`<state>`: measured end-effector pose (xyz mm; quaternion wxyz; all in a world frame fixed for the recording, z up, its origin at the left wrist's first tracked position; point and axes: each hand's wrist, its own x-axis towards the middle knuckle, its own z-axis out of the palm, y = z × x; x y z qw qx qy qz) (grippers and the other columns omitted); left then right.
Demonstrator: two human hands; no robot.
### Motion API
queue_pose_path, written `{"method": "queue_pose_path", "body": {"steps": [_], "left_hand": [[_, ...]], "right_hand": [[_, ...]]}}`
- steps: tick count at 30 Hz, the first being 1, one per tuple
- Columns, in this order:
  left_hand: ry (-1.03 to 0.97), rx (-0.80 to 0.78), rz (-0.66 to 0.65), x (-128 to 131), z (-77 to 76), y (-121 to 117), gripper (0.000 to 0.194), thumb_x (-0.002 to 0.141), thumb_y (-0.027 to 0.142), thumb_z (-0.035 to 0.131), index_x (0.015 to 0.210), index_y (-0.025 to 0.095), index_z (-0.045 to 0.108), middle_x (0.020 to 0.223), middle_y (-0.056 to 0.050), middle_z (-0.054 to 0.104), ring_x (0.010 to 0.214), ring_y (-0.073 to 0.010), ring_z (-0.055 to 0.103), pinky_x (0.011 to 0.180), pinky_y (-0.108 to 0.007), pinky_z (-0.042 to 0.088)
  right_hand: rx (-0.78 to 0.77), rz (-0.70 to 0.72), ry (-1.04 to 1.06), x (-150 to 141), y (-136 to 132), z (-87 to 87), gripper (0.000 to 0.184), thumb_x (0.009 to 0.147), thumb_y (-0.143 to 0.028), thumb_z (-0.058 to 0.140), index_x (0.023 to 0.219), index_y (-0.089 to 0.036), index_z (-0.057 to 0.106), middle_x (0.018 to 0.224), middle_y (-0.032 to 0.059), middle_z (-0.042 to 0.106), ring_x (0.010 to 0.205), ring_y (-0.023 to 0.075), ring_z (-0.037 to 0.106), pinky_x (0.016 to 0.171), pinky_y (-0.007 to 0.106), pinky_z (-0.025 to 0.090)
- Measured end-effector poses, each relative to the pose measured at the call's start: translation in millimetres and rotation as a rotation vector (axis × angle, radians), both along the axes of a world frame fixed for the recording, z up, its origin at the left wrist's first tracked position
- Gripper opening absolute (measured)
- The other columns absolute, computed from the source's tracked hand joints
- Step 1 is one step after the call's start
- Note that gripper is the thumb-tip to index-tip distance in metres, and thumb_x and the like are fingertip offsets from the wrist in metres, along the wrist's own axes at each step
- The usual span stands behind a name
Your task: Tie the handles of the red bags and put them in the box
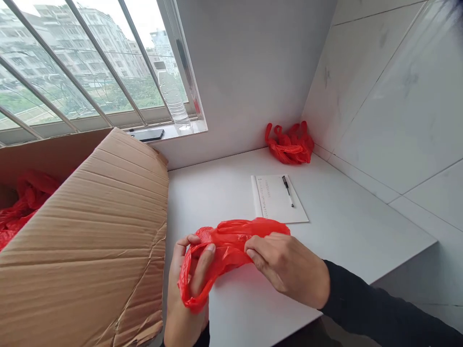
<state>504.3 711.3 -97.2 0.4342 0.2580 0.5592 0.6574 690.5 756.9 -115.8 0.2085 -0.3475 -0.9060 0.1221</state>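
A red plastic bag [231, 246] is stretched between my two hands above the white table. My left hand [191, 274] has a loop of the bag around its thumb, with its fingers closed on the plastic. The fingers of my right hand [285, 265] are curled and pinch the bag's right part. Behind the bag, a sheet or pad of paper [269, 197] with rows of small marks lies on the table, with a black-capped pen [288, 191] on it. Another bunched red plastic bag [291, 147] sits in the table's far corner.
A large cardboard box [104, 212] stands at the left, with red plastic bags [27, 197] inside. On the windowsill are a clear water bottle [174, 99] and a dark phone-like object [149, 135]. A tiled wall [398, 111] borders the white table [206, 188] on the right.
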Motion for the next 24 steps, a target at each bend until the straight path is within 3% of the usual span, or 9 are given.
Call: {"method": "queue_pose_path", "body": {"steps": [3, 5, 7, 9, 11, 14, 19, 24], "left_hand": [[-0.123, -0.031, -0.12, -5, -2.5, -4, 0.067, 0.054, 0.036, 0.094, 0.109, 0.026, 0.057, 0.075, 0.003, 0.068, 0.05, -0.0105, 0.056, 0.045, -0.019, 0.049], [-0.142, -0.071, -0.176, -7, -4.8, -6, 0.073, 0.056, 0.039, 0.094, 0.116, 0.025, 0.057, 0.068, 0.004, 0.066, 0.043, -0.0089, 0.051, 0.039, -0.018, 0.043], [-0.144, -0.103, -0.225, -6, -6.5, -9, 0.067, 0.063, 0.041, 0.092, 0.117, 0.024, 0.057, 0.065, 0.005, 0.063, 0.043, -0.0078, 0.05, 0.042, -0.017, 0.043], [-0.142, -0.105, -0.259, -4, -7.4, -12, 0.058, 0.07, 0.045, 0.087, 0.116, 0.025, 0.058, 0.068, 0.004, 0.065, 0.047, -0.0079, 0.053, 0.046, -0.017, 0.045], [-0.133, -0.097, -0.271, -1, -7.5, -14, 0.054, 0.073, 0.046, 0.085, 0.116, 0.026, 0.058, 0.072, 0.004, 0.067, 0.048, -0.0072, 0.053, 0.047, -0.016, 0.045], [-0.12, -0.06, -0.276, 1, -7.3, -13, 0.052, 0.073, 0.047, 0.085, 0.114, 0.027, 0.06, 0.076, 0.003, 0.068, 0.05, -0.0082, 0.055, 0.048, -0.017, 0.045], [-0.128, -0.058, -0.216, 4, -8.6, -12, 0.053, 0.07, 0.05, 0.086, 0.11, 0.026, 0.059, 0.074, 0.005, 0.067, 0.052, -0.0093, 0.059, 0.055, -0.019, 0.05], [-0.118, -0.051, -0.138, 4, -12.2, -14, 0.044, 0.071, 0.05, 0.084, 0.097, 0.024, 0.06, 0.071, 0.005, 0.066, 0.053, -0.0096, 0.059, 0.057, -0.021, 0.053]], "right_hand": [[-0.154, -0.098, -0.228, 4, 0, 3.2, 0.028, 0.101, -0.015, 0.036, 0.097, -0.019, 0.064, 0.075, 0.0028, 0.066, 0.055, 0.0179, 0.056, 0.05, 0.033, 0.035], [-0.22, -0.115, -0.326, 6, 3, 4.2, 0.03, 0.099, -0.014, 0.039, 0.12, -0.018, 0.061, 0.083, 0.0053, 0.069, 0.06, 0.0206, 0.061, 0.051, 0.033, 0.036], [-0.271, -0.15, -0.371, 5, 7, 5.6, 0.048, 0.098, -0.017, 0.045, 0.146, -0.014, 0.042, 0.091, 0.0085, 0.071, 0.067, 0.0234, 0.066, 0.053, 0.033, 0.037], [-0.28, -0.197, -0.385, 3, 9, 7.7, 0.064, 0.096, -0.018, 0.05, 0.155, -0.013, 0.026, 0.096, 0.0102, 0.071, 0.07, 0.0244, 0.067, 0.054, 0.033, 0.038], [-0.238, -0.2, -0.376, -2, 12, 9.0, 0.055, 0.095, -0.013, 0.05, 0.148, -0.017, 0.036, 0.097, 0.0084, 0.07, 0.071, 0.0226, 0.067, 0.054, 0.031, 0.036], [-0.133, -0.111, -0.397, -12, 18, 5.6, 0.036, 0.089, -0.002, 0.046, 0.119, -0.019, 0.058, 0.103, 0.0067, 0.068, 0.069, 0.0186, 0.065, 0.051, 0.03, 0.03], [-0.1, -0.124, -0.487, -17, 31, -7.1, 0.026, 0.089, -0.007, 0.053, 0.113, -0.016, 0.059, 0.103, 0.0095, 0.067, 0.07, 0.0206, 0.066, 0.049, 0.031, 0.028], [-0.117, -0.114, -0.321, 3, 22, 1.1, 0.011, 0.094, -0.014, 0.053, 0.1, -0.02, 0.059, 0.095, 0.0038, 0.065, 0.071, 0.0179, 0.063, 0.053, 0.03, 0.033]]}}
